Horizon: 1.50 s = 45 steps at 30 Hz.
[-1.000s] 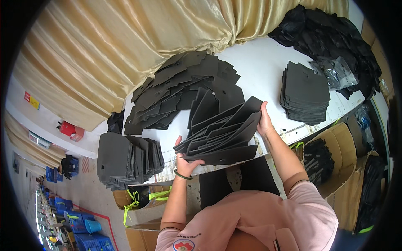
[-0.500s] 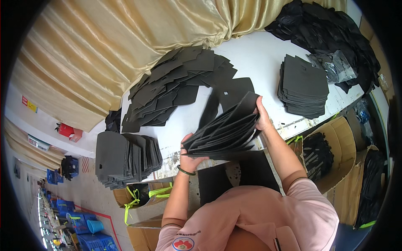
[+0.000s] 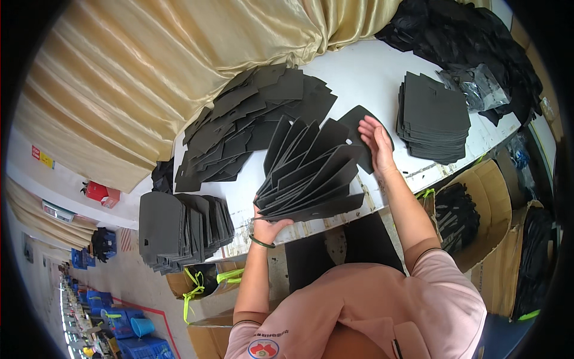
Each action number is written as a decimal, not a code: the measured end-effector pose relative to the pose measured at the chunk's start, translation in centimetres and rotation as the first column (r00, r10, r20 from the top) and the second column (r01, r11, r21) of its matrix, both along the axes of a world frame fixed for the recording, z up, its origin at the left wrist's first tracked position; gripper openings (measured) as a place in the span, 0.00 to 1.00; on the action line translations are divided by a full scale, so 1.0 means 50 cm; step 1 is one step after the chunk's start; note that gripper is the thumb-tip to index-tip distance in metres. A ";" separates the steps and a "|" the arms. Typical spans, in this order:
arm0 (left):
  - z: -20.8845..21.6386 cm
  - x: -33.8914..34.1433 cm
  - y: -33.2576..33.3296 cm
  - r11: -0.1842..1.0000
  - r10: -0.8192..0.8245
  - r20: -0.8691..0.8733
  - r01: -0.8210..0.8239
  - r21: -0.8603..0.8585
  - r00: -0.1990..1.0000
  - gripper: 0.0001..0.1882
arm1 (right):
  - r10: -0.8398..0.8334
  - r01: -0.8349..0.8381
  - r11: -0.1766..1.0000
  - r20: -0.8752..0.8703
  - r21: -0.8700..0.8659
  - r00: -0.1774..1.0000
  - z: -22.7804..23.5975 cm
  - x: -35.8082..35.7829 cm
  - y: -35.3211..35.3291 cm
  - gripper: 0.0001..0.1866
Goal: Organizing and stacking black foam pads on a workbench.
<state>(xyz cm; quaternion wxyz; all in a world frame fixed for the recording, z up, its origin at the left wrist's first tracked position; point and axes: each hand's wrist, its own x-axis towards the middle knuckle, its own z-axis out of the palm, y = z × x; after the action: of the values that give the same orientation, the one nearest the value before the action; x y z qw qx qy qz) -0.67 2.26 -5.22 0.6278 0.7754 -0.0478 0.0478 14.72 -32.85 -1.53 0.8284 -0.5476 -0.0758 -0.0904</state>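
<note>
A fanned bundle of black foam sheets (image 3: 308,179) is held over the near edge of the white table. My left hand (image 3: 270,227) grips its left end, thumb in front, its other fingers mostly hidden. At the right end the sheets spread apart like pages. Beside that end, my right hand (image 3: 378,142) is open with its fingers stretched out. Behind it another black sheet (image 3: 363,116) stands tilted; whether hand and sheet touch I cannot tell. A loose, overlapping heap of similar sheets (image 3: 239,119) lies beyond the bundle to the left.
Neat stacks of black sheets stand at the table's right (image 3: 433,119) and left (image 3: 179,230). Black material (image 3: 460,36) and a clear plastic bag (image 3: 484,87) are at the far right. An open cardboard box (image 3: 484,209) stands below the right edge; a gold curtain (image 3: 179,54) hangs behind.
My right hand has let go of the bundle's right end and opened, moving slightly up. The sheets have fanned wider there, while my left hand keeps its hold.
</note>
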 end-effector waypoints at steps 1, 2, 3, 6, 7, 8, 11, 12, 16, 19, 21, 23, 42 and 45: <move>0.005 0.005 -0.008 1.000 -0.010 0.002 0.010 0.000 1.000 0.60 | -0.039 0.047 0.993 0.078 -0.105 0.996 0.015 -0.001 -0.016 0.29; 0.010 0.003 -0.013 1.000 -0.004 0.023 0.003 0.014 1.000 0.60 | -0.040 0.048 0.994 0.078 -0.103 0.996 0.054 -0.012 -0.012 0.29; 0.014 0.004 -0.016 1.000 0.003 0.045 -0.004 0.028 0.999 0.60 | -0.011 0.091 0.954 0.271 -0.285 0.962 0.094 -0.023 -0.004 0.27; 0.017 0.003 -0.012 0.997 0.004 0.087 -0.011 0.083 0.996 0.61 | 0.310 0.335 0.551 0.560 -0.764 0.768 0.268 -0.095 0.036 0.35; 0.023 0.002 -0.018 0.997 0.001 0.084 -0.008 0.083 0.996 0.61 | 0.417 0.357 0.447 0.544 -0.820 0.728 0.298 -0.118 0.055 0.38; 0.039 0.002 -0.029 0.999 0.004 0.090 -0.009 0.051 0.996 0.61 | 0.470 0.353 0.411 0.528 -0.840 0.707 0.295 -0.131 0.070 0.41; 0.080 0.001 -0.068 1.000 0.003 0.096 0.000 -0.026 0.995 0.60 | 0.521 0.330 0.255 0.416 -0.909 0.745 0.248 -0.127 0.064 0.43; 0.087 0.001 -0.076 0.997 -0.003 0.094 0.010 -0.074 0.996 0.60 | 0.505 0.296 0.132 0.321 -0.946 0.801 0.230 -0.123 0.050 0.43; 0.081 0.004 -0.060 0.998 -0.021 0.143 0.013 0.057 0.989 0.60 | 0.379 0.333 0.165 0.372 -0.928 0.847 0.223 -0.125 0.014 0.37; 0.095 0.005 -0.081 0.996 -0.027 0.138 0.038 -0.080 0.990 0.59 | 0.503 0.233 0.091 0.246 -0.968 0.828 0.222 -0.123 0.002 0.27; 0.094 0.008 -0.087 0.994 -0.024 0.135 0.038 -0.105 0.991 0.59 | 0.510 0.307 0.212 0.373 -0.928 0.775 0.204 -0.119 0.001 0.20; 0.086 0.007 -0.084 0.991 0.004 0.098 0.009 -0.132 0.995 0.59 | 0.477 0.169 0.395 0.359 -0.903 0.803 0.204 -0.115 -0.001 0.19; 0.038 0.015 -0.065 0.991 -0.057 -0.014 0.055 -0.122 0.998 0.62 | 0.732 0.210 0.098 0.213 -0.973 0.647 0.259 -0.182 0.129 0.59; 0.028 0.020 -0.059 0.998 -0.044 0.053 0.041 0.046 0.998 0.58 | 0.656 0.279 0.064 0.251 -0.958 0.712 0.261 -0.141 0.122 0.61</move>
<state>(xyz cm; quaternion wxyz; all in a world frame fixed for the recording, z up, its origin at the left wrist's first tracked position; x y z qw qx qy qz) 0.33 -0.69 -3.80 0.6095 0.7866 -0.0822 0.0541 7.66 -26.73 11.54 0.1510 -0.8612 -0.4793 -0.0768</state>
